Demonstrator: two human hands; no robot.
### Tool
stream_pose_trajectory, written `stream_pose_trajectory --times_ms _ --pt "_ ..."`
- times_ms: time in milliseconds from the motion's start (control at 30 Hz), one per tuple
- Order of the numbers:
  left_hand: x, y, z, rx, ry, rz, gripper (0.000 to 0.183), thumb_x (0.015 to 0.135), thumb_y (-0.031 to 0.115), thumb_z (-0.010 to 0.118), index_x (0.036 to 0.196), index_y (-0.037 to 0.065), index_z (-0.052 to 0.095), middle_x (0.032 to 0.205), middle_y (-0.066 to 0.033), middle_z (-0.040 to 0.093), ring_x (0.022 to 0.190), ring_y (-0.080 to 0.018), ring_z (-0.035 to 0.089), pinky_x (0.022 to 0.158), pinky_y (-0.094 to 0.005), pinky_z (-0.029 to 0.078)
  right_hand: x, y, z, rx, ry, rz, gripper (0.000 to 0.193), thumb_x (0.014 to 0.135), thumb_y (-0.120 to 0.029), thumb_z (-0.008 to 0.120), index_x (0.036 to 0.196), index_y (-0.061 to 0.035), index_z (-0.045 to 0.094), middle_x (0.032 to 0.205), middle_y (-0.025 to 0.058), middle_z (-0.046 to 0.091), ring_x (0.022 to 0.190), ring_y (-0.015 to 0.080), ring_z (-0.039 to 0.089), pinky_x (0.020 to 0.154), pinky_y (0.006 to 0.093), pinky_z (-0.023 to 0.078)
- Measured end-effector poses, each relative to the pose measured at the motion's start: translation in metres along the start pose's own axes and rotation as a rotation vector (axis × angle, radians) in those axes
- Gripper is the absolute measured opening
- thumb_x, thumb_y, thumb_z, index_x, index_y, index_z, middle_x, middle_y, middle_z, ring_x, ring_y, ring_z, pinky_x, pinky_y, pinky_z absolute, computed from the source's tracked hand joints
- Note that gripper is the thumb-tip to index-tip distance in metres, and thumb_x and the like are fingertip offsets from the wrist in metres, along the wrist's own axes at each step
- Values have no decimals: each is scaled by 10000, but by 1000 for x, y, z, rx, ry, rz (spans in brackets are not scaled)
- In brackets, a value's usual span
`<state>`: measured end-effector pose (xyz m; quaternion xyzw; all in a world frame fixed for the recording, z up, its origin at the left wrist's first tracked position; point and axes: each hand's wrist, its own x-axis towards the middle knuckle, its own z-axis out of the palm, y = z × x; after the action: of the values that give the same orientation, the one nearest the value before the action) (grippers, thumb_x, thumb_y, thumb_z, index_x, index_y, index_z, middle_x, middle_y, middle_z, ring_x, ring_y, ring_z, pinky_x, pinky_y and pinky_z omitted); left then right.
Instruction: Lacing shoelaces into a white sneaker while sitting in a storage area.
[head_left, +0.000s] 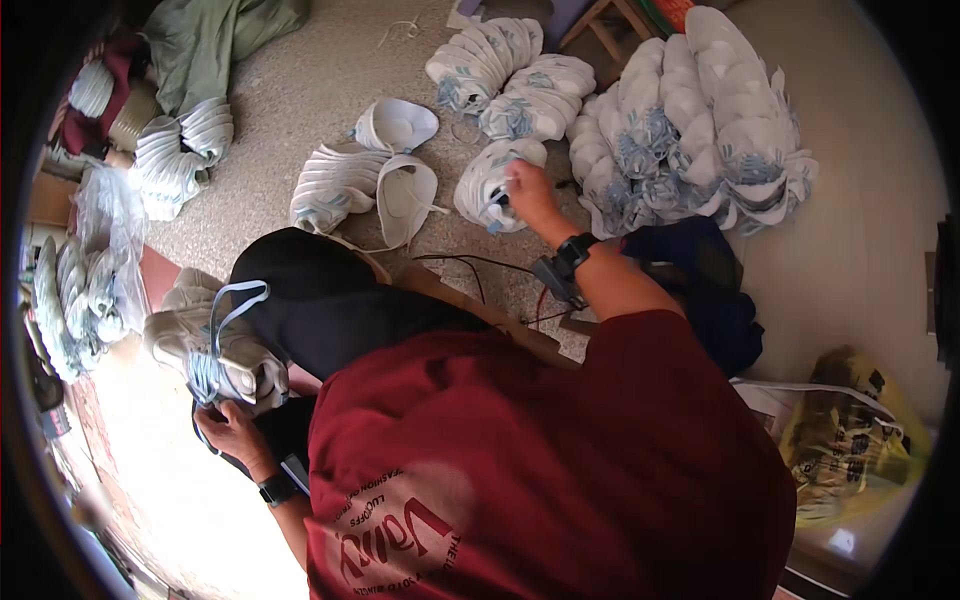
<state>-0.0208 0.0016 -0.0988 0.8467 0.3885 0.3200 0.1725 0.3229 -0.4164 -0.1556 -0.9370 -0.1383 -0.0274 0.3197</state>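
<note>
My left hand (236, 436) is at the lower left, its fingers closed at the light blue shoelaces (207, 376) of a bundle of whitish shoe uppers (218, 345) beside my knee. A loose loop of light blue lace (240, 290) arches up over my dark trouser leg (300, 280). My right hand (532, 196) reaches forward to a small stack of white shoe uppers (482, 183) on the floor. Its fingers are bent together at the top of that stack; what they pinch is too small to make out.
Nested uppers (345, 180) and two single uppers lie left of my right hand. Large stacks with blue laces (690, 120) fill the far right. Cables (480, 262) cross the floor before me. A yellow plastic bag (845, 440) sits at right, a green cloth (215, 40) at far left.
</note>
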Motion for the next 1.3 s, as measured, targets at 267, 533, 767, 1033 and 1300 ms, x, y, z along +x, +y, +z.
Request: stream_pose_trajectory --times_ms 267,533,767,1033,1300 --pt "3 -9 1 37 -71 99 261 800 170 469 857 -80 421 770 -179 427 686 -295 387 675 -384 382 -73 102 -90 -569 208 409 299 701 -81 591 992 -38 540 882 194 566 899 393 508 723 477 437" --pt "6 -4 3 71 -134 92 235 791 171 471 834 -57 433 742 -141 424 649 -251 393 623 -349 384 -93 131 -215 -879 382 1094 674 707 -438 634 1203 -34 422 1112 175 552 1223 382 306 871 576 311" --pt "10 -38 2 209 -151 132 360 816 197 484 1017 -100 440 893 -271 497 793 -409 474 742 -428 402 -98 202 -254 -342 408 1515 738 707 -419 590 1306 -63 348 1300 213 424 1283 441 196 1000 583 222" --pt "3 -36 7 102 -24 185 294 791 158 434 946 -92 419 821 -254 442 733 -381 422 717 -419 388 -108 151 -250 -342 496 1559 610 711 -233 535 1273 -57 376 1289 173 452 1283 428 227 1011 568 227" --pt "6 -18 8 -8 -121 100 284 784 169 445 894 -89 401 779 -238 418 691 -383 393 700 -431 381 -130 160 -273 -295 587 1410 622 654 -256 554 1171 63 421 1172 262 521 1166 432 427 993 477 300"
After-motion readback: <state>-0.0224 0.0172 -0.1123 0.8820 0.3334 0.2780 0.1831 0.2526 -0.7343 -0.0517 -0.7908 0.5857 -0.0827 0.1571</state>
